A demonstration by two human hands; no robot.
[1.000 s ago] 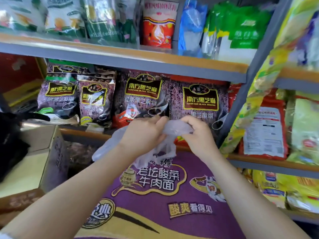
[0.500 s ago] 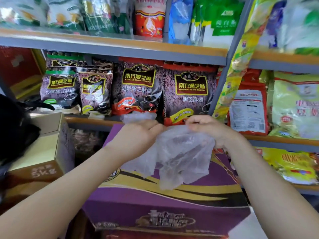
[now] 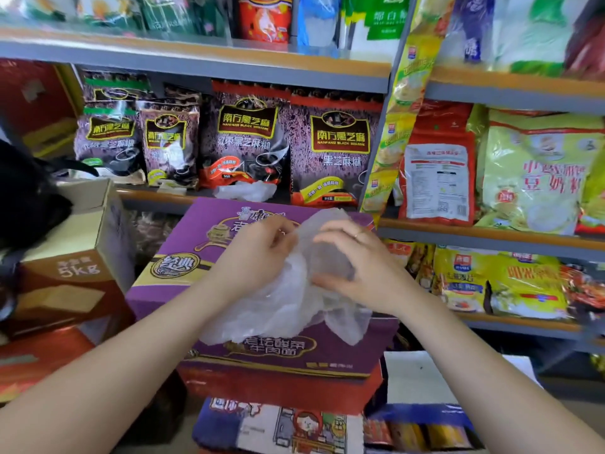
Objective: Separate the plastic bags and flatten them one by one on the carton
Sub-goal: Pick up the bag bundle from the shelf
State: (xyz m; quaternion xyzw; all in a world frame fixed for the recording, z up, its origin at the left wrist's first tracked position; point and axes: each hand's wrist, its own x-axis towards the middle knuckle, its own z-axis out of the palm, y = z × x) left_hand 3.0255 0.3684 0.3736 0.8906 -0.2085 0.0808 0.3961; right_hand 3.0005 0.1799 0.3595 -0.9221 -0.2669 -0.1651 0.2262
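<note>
A bunch of thin clear plastic bags [image 3: 288, 306] hangs crumpled over the purple carton [image 3: 183, 250], draping down onto its top. My left hand [image 3: 258, 253] pinches the bunch at its upper left edge. My right hand [image 3: 357, 260] grips the bunch from the right, fingers curled over the plastic. Another crumpled clear bag [image 3: 245, 190] lies on the shelf edge just behind the carton.
Shelves of dark sesame packets [image 3: 330, 152] and yellow-green packets [image 3: 537, 172] stand right behind. A brown cardboard box [image 3: 75, 257] marked 5kg sits to the left. More boxes [image 3: 278, 427] lie under the carton.
Both hands came down with the bags, from in front of the shelf to just above the carton top. The view pulled back, so the whole carton shows.
</note>
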